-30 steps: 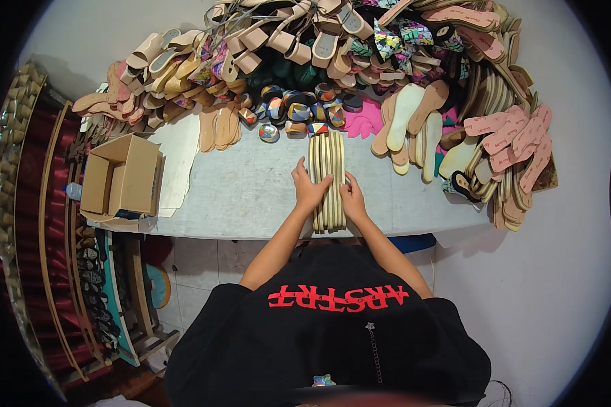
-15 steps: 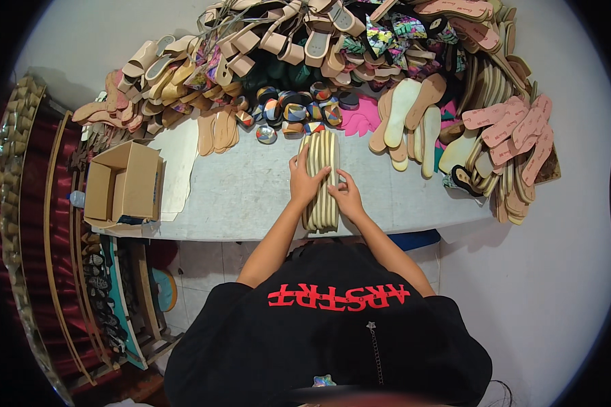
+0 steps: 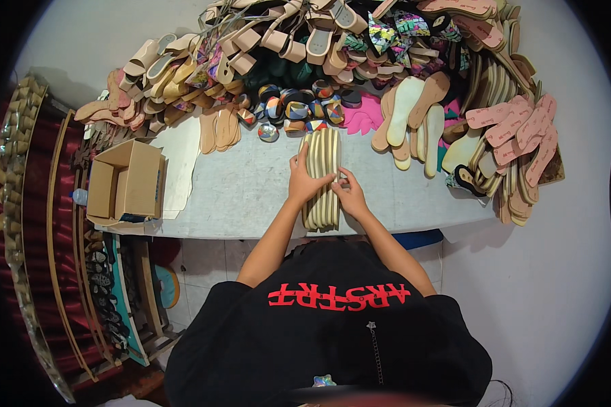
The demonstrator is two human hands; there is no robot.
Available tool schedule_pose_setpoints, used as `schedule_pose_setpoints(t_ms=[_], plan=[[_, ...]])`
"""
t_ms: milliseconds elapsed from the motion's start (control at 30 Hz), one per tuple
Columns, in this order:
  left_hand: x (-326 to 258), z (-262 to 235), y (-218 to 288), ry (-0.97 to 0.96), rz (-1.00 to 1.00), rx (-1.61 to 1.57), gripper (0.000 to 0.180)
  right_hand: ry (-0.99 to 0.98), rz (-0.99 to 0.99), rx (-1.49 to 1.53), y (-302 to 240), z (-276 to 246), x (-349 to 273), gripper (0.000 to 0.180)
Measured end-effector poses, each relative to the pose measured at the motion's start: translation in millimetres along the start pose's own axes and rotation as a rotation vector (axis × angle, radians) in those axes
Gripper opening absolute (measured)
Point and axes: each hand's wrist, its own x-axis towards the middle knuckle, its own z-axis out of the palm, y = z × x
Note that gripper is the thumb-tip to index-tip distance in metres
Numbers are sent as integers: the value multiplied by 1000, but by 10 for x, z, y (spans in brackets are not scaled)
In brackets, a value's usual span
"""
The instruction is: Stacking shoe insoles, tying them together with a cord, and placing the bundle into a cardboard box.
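A row of shoe soles (image 3: pixel 324 154), pale and cream-edged, stands on edge, packed side by side on the grey-white table in front of me. My left hand (image 3: pixel 305 180) clasps the row from its left side, with the thumb stretched across the upper edges. On the right side, my right hand (image 3: pixel 349 193) grips the same row with bent fingers, its fingertips close to the left thumb. Parts of the soles under my fingers are hidden.
Colourful patterned sandal straps (image 3: pixel 295 110) lie just beyond the soles. Loose insoles (image 3: pixel 400 122) and pink-topped ones (image 3: pixel 516 132) pile up at the right. An open cardboard box (image 3: pixel 125 180) stands at the left table edge. Heaped sandals (image 3: pixel 251 41) line the back wall.
My left thumb has slid across the sole edges toward my right hand and slightly nearer me. The row of soles stays in place between both hands.
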Motion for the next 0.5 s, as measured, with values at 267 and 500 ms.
schedule_pose_setpoints(t_ms=[267,500], plan=[[47,17,2,-49,-6,14,103,64,35,77,161,-62,35,47],[33,50,22,-44,-30,26,100,57,76,208,210,-91,44,44]])
